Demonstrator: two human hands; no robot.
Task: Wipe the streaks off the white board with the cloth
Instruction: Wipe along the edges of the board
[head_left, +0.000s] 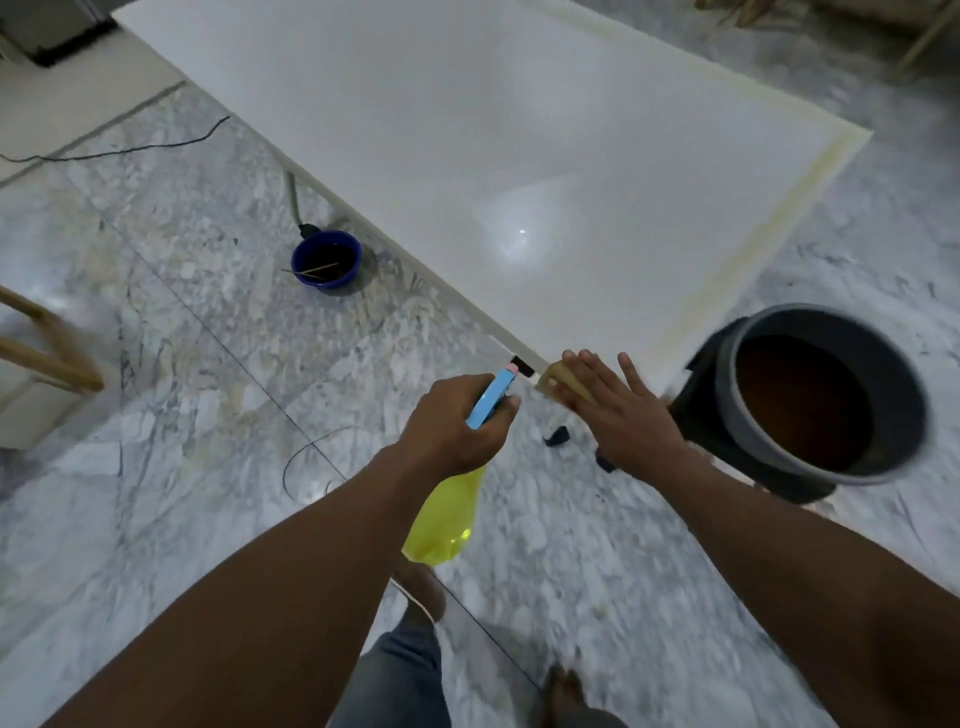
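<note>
At the near corner of the white board (519, 156), the right hand (621, 415) lies flat on the tan cloth (556, 382), fingers straight and spread, pressing it down rather than gripping it. The left hand (457, 421) is curled round the neck of a spray bottle (441, 514). The bottle's blue trigger head points towards that same corner, and its yellow body hangs below the wrist.

The wiping looks to be at its start here, with nearly the whole board still ahead of the cloth. The next move probably calls for even, flat pressure while the cloth slides away from the corner. The likeliest path is along the pale yellowish band that follows the right edge, with a spray first if the marks hold. A grey bucket (724, 384) stands just right of the right hand, close enough that a wide sweep could knock it.

The board is glossy and lies flat above the floor (156, 312), with a lamp's glare near its middle and a faint haze around that. The same yellowish band also runs along its far edge.

The floor is grey veined marble. A blue bowl (322, 283) of dark liquid sits on it by the board's left edge. A black cable (130, 150) trails at the far left, and part of a wooden frame (47, 358) shows at the left.
</note>
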